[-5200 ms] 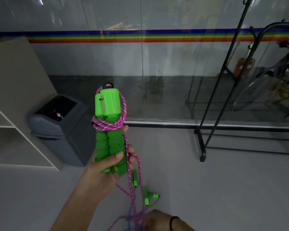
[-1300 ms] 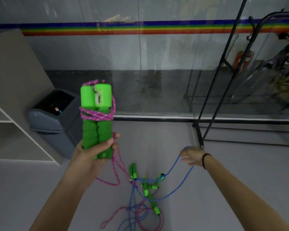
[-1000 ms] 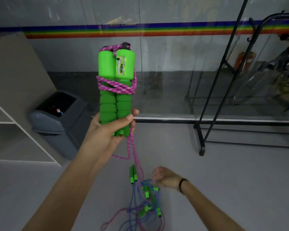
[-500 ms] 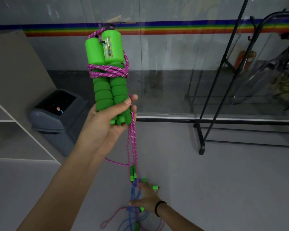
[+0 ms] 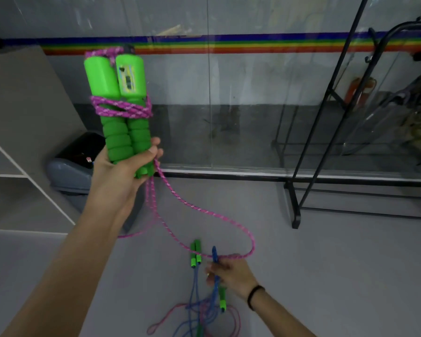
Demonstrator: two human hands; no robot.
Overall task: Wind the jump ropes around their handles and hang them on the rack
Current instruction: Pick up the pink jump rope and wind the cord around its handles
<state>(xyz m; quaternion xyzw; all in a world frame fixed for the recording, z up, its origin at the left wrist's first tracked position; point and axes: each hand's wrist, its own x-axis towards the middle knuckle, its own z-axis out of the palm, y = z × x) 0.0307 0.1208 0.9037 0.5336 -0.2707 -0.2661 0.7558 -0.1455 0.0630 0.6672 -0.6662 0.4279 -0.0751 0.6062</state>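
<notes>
The pair of green foam handles was held upright and side by side in the left hand, whose fingers were wrapped tightly round the lower foam grips. A few turns of the pink rope were wound about the middle of the handles, just below their smooth plastic tops. From beneath the left hand the unwound part of the rope hung in a long loose loop down to the right hand, where it was pinched between closed fingers just above the floor.

A blue rope appeared to be caught in that same pinch, though how much of it was gripped could not be told. Further small green handles and a tangle of blue and pink cords lay on the floor just beside that hand. The black rack stood well apart to the right, with nothing of this rope on it.

The main risk was judged to be the blue rope being drawn up and wound in with the pink one, since both sat in the same grip. The slack loop could also snag the handles on the floor. The few turns were loose and crossed, and might slip toward the grips if tension were lost.
</notes>
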